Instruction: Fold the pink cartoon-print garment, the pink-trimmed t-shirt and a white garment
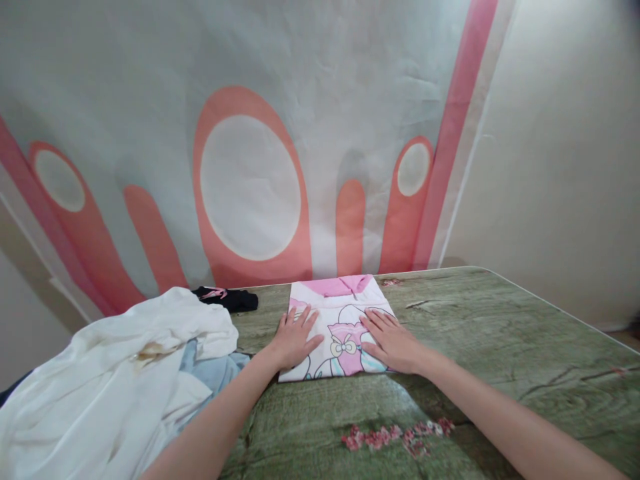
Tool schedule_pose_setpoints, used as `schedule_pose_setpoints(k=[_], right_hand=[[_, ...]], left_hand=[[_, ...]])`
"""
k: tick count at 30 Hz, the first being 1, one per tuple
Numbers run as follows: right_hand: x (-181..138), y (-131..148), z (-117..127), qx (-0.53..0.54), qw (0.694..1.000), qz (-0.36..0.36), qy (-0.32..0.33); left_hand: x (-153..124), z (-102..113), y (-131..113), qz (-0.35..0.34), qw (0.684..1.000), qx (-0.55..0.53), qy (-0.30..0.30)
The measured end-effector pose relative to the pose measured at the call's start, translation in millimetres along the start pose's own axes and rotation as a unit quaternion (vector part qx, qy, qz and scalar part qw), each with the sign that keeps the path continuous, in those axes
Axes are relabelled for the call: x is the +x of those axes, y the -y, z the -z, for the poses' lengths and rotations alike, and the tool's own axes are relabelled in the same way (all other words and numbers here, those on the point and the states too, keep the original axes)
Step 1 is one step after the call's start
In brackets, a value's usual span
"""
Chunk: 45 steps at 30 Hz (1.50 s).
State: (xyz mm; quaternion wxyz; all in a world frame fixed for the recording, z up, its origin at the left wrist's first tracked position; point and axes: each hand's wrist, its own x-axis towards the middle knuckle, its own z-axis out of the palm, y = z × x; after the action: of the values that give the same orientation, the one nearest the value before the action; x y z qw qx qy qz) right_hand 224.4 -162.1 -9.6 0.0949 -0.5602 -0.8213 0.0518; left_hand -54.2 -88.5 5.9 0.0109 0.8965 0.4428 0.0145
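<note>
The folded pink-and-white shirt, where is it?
Below the head view's centre, the shirt lies under the left hand and right hand, right of the crumpled white cloth.

Shirt [345,330]: under left hand [297,339] and right hand [393,341], on counter [500,347]
Clothes [115,380]: left of left hand
Banner [325,100]: beyond both hands

No lettering, label or number is readable anywhere, neither on the folded garment [340,332] nor the backdrop [260,150] at twelve o'clock
</note>
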Motion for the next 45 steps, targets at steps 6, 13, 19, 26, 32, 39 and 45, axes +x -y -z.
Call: schedule_pose_setpoints(k=[6,13,19,26,32,39,45], right_hand=[[-16,2,7,0.011,1.0,-0.002,0.004],[-64,32,6,0.036,0.999,0.012,0.003],[-79,30,25,0.127,0.992,0.023,-0.006],[-14,-67,44,0.296,0.943,-0.064,-0.137],[3,-90,9,0.328,0.933,-0.037,-0.145],[-5,-98,3,0.361,0.923,-0.017,-0.133],[-11,-94,10,0.342,0.934,-0.013,-0.1]], left_hand=[[-14,3,-6,0.004,1.0,0.014,0.015],[-61,12,-28,-0.001,0.999,0.022,0.037],[-69,28,-34,-0.019,0.998,0.015,0.065],[2,46,-105,-0.198,0.977,-0.079,-0.005],[85,19,-142,-0.121,0.966,-0.228,-0.002],[101,1,-135,-0.117,0.953,-0.278,0.032],[91,-2,-137,-0.123,0.945,-0.302,0.025]])
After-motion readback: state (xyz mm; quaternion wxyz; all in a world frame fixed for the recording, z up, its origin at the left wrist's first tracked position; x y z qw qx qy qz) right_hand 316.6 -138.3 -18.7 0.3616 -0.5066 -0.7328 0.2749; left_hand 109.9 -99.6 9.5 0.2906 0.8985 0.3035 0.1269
